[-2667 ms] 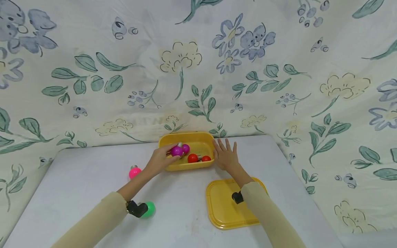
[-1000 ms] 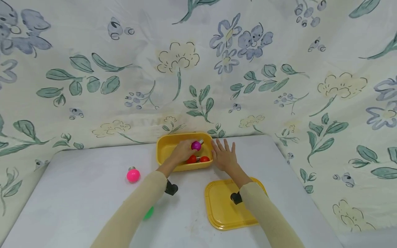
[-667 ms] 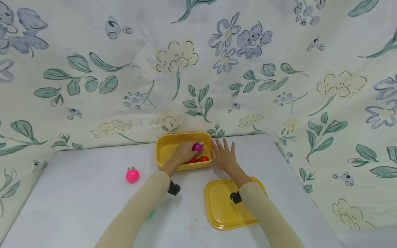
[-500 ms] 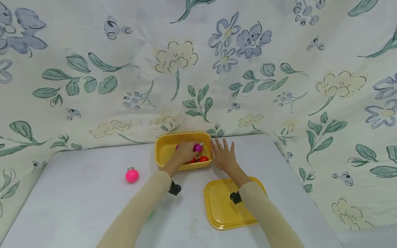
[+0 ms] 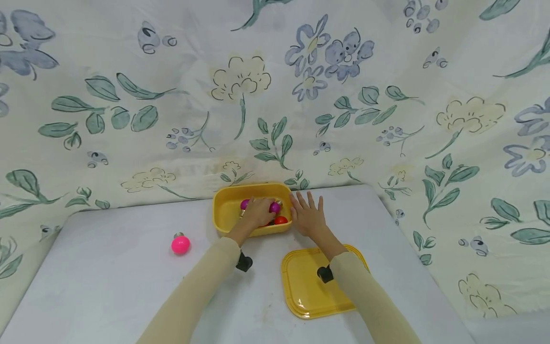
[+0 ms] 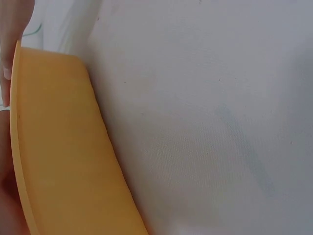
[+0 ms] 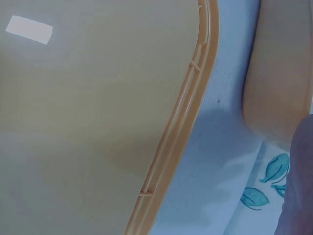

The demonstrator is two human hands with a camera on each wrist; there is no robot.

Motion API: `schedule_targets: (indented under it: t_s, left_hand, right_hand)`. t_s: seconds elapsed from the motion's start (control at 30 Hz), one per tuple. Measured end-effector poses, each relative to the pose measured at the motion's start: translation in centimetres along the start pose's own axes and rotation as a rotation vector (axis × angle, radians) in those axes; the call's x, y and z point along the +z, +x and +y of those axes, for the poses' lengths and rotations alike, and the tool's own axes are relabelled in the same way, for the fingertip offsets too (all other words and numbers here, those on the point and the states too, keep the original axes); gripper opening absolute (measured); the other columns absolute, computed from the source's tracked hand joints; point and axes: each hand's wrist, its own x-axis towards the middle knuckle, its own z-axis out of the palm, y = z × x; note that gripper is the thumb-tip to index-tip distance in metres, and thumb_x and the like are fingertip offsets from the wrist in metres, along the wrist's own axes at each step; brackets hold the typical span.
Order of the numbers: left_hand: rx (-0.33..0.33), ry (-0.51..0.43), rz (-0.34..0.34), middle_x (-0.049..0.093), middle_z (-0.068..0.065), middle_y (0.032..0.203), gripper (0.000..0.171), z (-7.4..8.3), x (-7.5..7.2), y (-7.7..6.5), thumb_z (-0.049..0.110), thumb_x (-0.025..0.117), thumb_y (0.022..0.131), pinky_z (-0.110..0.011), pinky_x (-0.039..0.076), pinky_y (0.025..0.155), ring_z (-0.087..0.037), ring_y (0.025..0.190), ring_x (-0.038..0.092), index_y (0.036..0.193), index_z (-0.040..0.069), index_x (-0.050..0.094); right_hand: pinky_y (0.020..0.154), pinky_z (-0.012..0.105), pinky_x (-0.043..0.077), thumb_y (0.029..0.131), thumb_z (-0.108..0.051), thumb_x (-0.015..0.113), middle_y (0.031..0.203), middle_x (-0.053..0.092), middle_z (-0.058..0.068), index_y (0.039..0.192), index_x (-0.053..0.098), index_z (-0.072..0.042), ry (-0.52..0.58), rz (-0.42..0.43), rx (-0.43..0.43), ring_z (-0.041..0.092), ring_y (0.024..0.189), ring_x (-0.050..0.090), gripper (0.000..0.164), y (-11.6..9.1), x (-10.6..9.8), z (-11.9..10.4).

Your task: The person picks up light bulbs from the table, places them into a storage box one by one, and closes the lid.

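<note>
In the head view, my left hand (image 5: 258, 212) reaches over the front wall of the yellow plastic box (image 5: 223, 210). Its fingertips pinch a purple light bulb (image 5: 275, 207) inside, near the right end. A second purple bulb (image 5: 244, 204) lies left of the hand, its metal base showing. One red bulb (image 5: 281, 220) sits at the front right; another red one is mostly hidden by the hand. My right hand (image 5: 308, 217), fingers spread and straight, touches the box's right end. The box's outer wall (image 6: 68, 137) fills the left of the left wrist view.
A yellow lid (image 5: 318, 291) lies on the white table (image 5: 107, 263) under my right forearm. To the left is a pink bulb (image 5: 180, 244). A sliver of a green bulb shows beside my left sleeve. Floral cloth (image 5: 193, 95) hangs behind the table.
My left hand has carried a purple bulb rightward inside the box and lowered slightly. The other purple bulb now shows left of the hand. The right hand stays at the box's right end.
</note>
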Motion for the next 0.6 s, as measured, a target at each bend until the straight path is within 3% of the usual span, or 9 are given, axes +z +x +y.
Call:
schedule_targets:
  t_s: [0.2,0.43,0.6]
  left_hand:
    - [-0.007,0.024,-0.011,0.062,-0.015,0.132,0.045,0.19,-0.14,-0.23,0.021,0.067,0.096,-0.055,0.011,0.119,-0.033,0.13,0.051,0.136,0.002,0.057]
    - [0.017,0.023,-0.005,0.062,-0.013,0.134,0.045,0.17,-0.13,-0.12,0.02,0.068,0.096,-0.054,0.014,0.119,-0.032,0.131,0.05,0.137,0.005,0.057]
    - [0.029,0.007,-0.011,0.06,-0.012,0.135,0.049,0.33,-0.51,-0.52,0.021,0.069,0.096,-0.049,0.03,0.115,-0.032,0.128,0.052,0.141,0.007,0.056]
  right_hand:
    - [0.117,0.062,0.001,0.109,-0.039,0.016,0.166,0.014,0.0,0.162,0.009,-0.026,-0.011,0.003,-0.003,0.032,0.152,0.003,0.055,0.04,-0.06,-0.04]
    - [0.117,0.061,-0.005,0.109,-0.04,0.018,0.166,0.013,0.0,0.162,0.008,-0.026,0.006,-0.007,0.007,0.031,0.152,0.001,0.056,-0.1,-0.22,-0.19]
    - [0.118,0.061,0.0,0.109,-0.04,0.018,0.166,0.013,0.0,0.162,0.009,-0.026,-0.006,-0.007,0.013,0.032,0.152,0.003,0.056,-0.16,-0.3,-0.29]
